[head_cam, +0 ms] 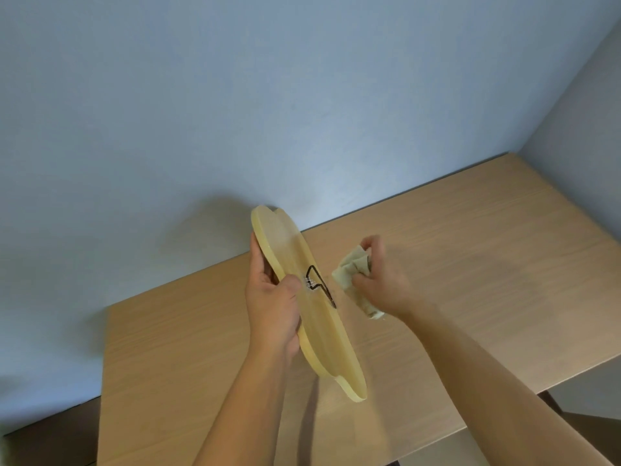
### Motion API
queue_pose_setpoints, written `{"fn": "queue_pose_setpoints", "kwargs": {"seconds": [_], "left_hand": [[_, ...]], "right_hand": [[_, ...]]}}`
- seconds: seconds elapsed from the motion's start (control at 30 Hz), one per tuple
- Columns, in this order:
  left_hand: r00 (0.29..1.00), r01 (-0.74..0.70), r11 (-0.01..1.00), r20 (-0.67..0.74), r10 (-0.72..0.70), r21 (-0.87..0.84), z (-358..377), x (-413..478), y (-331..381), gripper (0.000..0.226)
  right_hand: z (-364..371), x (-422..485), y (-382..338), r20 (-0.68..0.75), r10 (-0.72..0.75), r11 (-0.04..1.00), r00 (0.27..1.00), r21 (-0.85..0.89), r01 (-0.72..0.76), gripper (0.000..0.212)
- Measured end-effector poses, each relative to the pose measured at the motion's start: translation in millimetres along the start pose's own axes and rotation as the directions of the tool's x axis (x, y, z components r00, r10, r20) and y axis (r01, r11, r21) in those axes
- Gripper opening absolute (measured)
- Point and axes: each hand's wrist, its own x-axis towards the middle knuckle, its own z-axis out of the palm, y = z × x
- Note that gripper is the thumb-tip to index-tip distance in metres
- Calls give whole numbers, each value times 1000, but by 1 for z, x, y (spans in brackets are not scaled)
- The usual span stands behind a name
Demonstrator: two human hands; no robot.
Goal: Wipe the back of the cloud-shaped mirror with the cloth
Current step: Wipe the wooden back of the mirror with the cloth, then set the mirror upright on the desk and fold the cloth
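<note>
The left hand (274,307) grips the pale yellow wooden cloud-shaped mirror (311,297) by its left edge, the fingers behind and the thumb on the wooden back. It holds the mirror in the air above the light wood tabletop (470,264), standing on its edge and turned so that the back faces to the right, toward the other hand. I think this is the reason for the hold: one hand keeps the board stiff and the back is free for wiping. On the back sits a thin black wire hanger (319,286), fixed with a small clear clip. The right hand (379,280) is closed around a crumpled beige cloth (353,280), bunched as a pad. The cloth is just beside the hanger; whether it already touches the wood, I cannot tell. The wire may catch the cloth, so the wiping should go around it
</note>
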Motion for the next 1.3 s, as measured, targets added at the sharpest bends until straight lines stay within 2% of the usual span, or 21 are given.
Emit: {"fn": "queue_pose_setpoints", "kwargs": {"seconds": [0.1, 0.13, 0.2, 0.27, 0.3, 0.33, 0.47, 0.5, 0.6, 0.8, 1.0, 1.2, 1.3], "left_hand": [[1000, -26, 996, -13, 27, 86, 24, -3, 0, 107], [999, -32, 994, -21, 34, 105, 32, -5, 1, 107], [999, -36, 992, -32, 40, 117, 45, -7, 2, 107], [998, -47, 989, -30, 51, 143, 59, -8, 1, 107], [998, -55, 986, -28, 60, 157, 63, -9, 1, 107], [997, -65, 983, -26, 70, 172, 70, -10, 0, 107], [996, -65, 974, -53, 78, 217, 89, -10, -5, 106], [995, -58, 971, -60, 74, 233, 92, -9, -6, 106], [995, -44, 962, -73, 66, 270, 96, -7, -8, 105], [994, -30, 951, -89, 61, 309, 100, -5, -14, 105], [993, -46, 940, -86, 79, 338, 118, -5, -16, 106], [984, -79, 907, -115, 138, 413, 145, -1, -26, 107], [987, -58, 908, -114, 115, 416, 158, 2, -32, 108]], "right_hand": [[4, 4, -4, 49, -165, 937, 985, -303, 172, 83], [3, 6, -5, 61, -163, 905, 985, -389, 174, 84], [0, 11, -3, 77, -137, 866, 988, -474, 157, 64], [-2, 13, 4, 79, -161, 881, 984, -439, 179, 44], [-2, 14, 7, 83, -170, 894, 982, -406, 189, 40], [-5, 16, 11, 99, -171, 907, 980, -372, 196, 43], [-19, 28, 21, 290, -129, 941, 948, -267, 210, 75], [-20, 30, 22, 319, -138, 939, 938, -258, 226, 76], [-20, 35, 25, 312, -195, 932, 930, -235, 274, 59], [-36, 42, 28, 347, -199, 897, 917, -312, 312, 55], [-55, 44, 12, 376, -208, 765, 903, -513, 390, 58], [-73, 44, 12, 378, -232, 751, 896, -515, 412, 53], [-77, 50, 18, 362, -237, 753, 902, -518, 406, 46]]}}
